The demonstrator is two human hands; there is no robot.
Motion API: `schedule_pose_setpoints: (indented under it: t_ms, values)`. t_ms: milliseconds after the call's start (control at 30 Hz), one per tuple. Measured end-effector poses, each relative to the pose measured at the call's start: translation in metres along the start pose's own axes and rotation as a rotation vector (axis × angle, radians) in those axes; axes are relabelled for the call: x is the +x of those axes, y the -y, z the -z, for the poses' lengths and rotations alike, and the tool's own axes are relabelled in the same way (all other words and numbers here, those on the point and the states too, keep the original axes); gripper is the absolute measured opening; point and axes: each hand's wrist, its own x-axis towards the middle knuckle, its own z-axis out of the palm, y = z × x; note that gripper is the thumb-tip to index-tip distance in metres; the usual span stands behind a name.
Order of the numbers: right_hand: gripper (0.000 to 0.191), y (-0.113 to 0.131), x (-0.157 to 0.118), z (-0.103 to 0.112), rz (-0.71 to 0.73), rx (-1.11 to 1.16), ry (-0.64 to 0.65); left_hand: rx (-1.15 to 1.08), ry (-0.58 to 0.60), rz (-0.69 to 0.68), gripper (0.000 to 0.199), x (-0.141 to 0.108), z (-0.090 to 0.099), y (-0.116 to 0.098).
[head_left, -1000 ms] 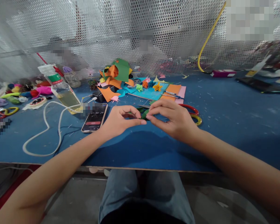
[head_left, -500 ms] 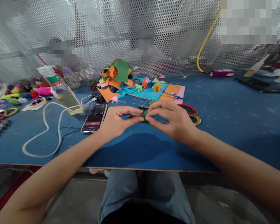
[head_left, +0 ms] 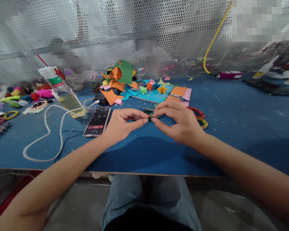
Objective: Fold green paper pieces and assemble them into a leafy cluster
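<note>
Between my fingertips, above the blue table, is a small piece of dark green paper (head_left: 151, 116), mostly covered by the fingers. My left hand (head_left: 124, 123) pinches its left side between thumb and fingers. From the right, my right hand (head_left: 179, 120) pinches the same paper, thumb below and fingers curled over it. Scissors with red and yellow handles (head_left: 202, 122) lie behind my right hand, their blades partly hidden. Just left of my left hand rests a phone (head_left: 97, 122) with a lit screen.
Behind my hands are coloured paper scraps (head_left: 125, 72), folded paper stars (head_left: 162, 89) and flat sheets (head_left: 179, 92). A bottle of yellowish liquid (head_left: 68, 99) leans at the left by a white cable (head_left: 46, 118). A perforated metal screen (head_left: 125, 29) stands along the back.
The green paper has turned slightly between my fingers and shows more edge-on. My fingertips have shifted a little; both hands still pinch it in nearly the same place.
</note>
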Motion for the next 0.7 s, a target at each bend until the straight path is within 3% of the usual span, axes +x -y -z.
schedule_pose_setpoints:
  t_ms: [233, 433, 700]
  values:
    - [0.004, -0.0011, -0.0010, -0.0009, 0.015, -0.001, 0.017, 0.084, 0.020, -0.113, 0.009, 0.0013, 0.0024, 0.0011]
    - [0.004, -0.0008, -0.0025, -0.0027, 0.028, -0.010, 0.007, 0.075, -0.021, -0.077, 0.027, -0.0025, -0.0002, -0.0010]
    - [0.007, 0.0024, -0.0030, -0.0072, -0.061, -0.038, -0.007, 0.086, -0.002, -0.047, 0.018, -0.0041, -0.0045, -0.0003]
